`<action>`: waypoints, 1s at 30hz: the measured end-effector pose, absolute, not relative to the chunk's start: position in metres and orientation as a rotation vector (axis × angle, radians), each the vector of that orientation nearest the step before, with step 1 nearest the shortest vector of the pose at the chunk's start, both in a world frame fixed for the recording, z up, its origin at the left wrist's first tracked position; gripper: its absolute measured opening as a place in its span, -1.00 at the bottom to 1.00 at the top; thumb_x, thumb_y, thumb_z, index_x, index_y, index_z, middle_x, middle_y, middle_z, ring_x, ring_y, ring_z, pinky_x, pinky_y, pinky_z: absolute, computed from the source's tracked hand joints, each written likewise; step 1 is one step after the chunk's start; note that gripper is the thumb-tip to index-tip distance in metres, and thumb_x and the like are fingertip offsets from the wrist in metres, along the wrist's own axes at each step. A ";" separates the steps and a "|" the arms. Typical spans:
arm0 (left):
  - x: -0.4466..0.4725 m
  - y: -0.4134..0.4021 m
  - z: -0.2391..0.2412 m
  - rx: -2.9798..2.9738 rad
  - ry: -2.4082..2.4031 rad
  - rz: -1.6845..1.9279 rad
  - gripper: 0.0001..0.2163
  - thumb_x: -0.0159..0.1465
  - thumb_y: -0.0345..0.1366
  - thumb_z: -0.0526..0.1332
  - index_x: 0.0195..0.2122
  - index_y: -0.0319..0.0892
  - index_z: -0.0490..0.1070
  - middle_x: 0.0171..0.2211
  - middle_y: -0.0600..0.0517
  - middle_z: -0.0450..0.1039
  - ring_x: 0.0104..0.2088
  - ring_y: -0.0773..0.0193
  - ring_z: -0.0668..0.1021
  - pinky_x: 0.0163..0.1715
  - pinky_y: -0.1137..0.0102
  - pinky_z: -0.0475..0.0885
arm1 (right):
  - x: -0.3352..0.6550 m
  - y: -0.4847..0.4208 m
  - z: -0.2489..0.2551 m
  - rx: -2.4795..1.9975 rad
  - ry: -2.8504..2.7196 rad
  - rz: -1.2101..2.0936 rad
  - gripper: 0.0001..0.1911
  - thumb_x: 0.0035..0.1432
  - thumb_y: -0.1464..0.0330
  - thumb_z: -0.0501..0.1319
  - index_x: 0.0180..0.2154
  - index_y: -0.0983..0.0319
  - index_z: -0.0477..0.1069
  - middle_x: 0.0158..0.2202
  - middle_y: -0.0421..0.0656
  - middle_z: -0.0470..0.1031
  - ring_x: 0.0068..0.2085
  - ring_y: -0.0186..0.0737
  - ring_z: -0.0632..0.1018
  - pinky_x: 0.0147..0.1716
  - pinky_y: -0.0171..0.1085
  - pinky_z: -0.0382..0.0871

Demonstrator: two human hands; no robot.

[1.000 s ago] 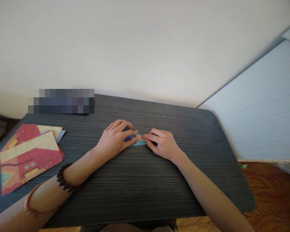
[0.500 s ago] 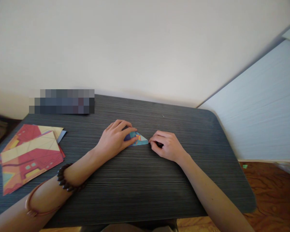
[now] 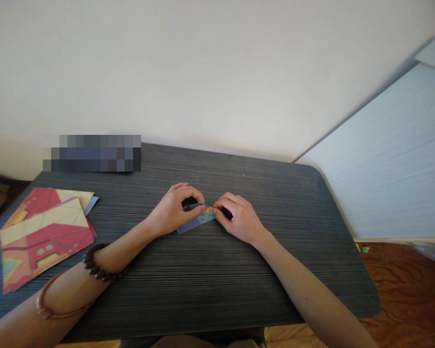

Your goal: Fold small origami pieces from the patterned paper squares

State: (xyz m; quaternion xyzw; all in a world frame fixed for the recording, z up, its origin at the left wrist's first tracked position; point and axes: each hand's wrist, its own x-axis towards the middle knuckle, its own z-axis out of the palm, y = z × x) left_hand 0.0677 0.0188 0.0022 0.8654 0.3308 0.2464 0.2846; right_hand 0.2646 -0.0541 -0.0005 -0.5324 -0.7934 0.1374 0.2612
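A small folded piece of patterned paper (image 3: 195, 222), blue with orange and teal patches, is between my hands over the middle of the table. My left hand (image 3: 176, 208) pinches its upper edge between thumb and index finger. On the other side, my right hand (image 3: 241, 216) grips the paper's right end with thumb and fingertips. The paper's left part sticks out below my left thumb; its right tip is hidden by my right fingers.
Several red, yellow and cream patterned paper sheets (image 3: 47, 232) lie stacked at the table's left. A blurred-out dark object (image 3: 97, 154) stands at the back left. The dark table (image 3: 203, 290) meets a wall behind and a pale panel (image 3: 391, 159) at right.
My right hand has moved a little left, closer to my left hand. The folded paper has turned, its left end now showing below my left thumb. My left fingers have drawn into a pinch.
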 end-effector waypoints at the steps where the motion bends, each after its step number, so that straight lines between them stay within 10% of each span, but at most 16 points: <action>1: 0.068 0.018 0.003 2.296 0.884 0.659 -0.91 0.18 -0.24 0.22 -0.34 -0.12 0.42 -0.33 0.11 0.53 -0.26 0.29 0.53 0.15 0.11 0.17 | 0.264 -0.055 0.000 -1.424 -2.139 0.383 -0.83 0.26 0.35 0.05 -0.31 0.23 0.38 -0.33 -0.17 0.44 -0.32 -0.32 0.44 -0.28 -0.30 0.26; 18: 0.066 0.021 0.006 2.293 0.840 0.586 -0.88 0.15 -0.35 0.19 -0.45 -0.07 0.51 -0.38 0.17 0.57 -0.26 0.32 0.56 0.20 0.13 0.13 | 0.266 -0.055 0.002 -1.377 -2.117 0.513 -0.87 0.22 0.40 0.08 -0.36 0.23 0.37 -0.42 -0.24 0.45 -0.42 -0.38 0.38 -0.31 -0.31 0.16; 30: 0.051 0.033 -0.001 2.486 0.480 0.492 -0.80 0.27 -0.31 0.17 -0.11 -0.02 0.49 -0.22 0.09 0.55 -0.13 0.29 0.49 0.17 0.15 0.14 | 0.279 -0.050 -0.004 -1.468 -1.963 0.499 -0.84 0.24 0.28 0.13 -0.19 0.18 0.40 -0.35 -0.20 0.46 -0.37 -0.30 0.42 -0.28 -0.25 0.28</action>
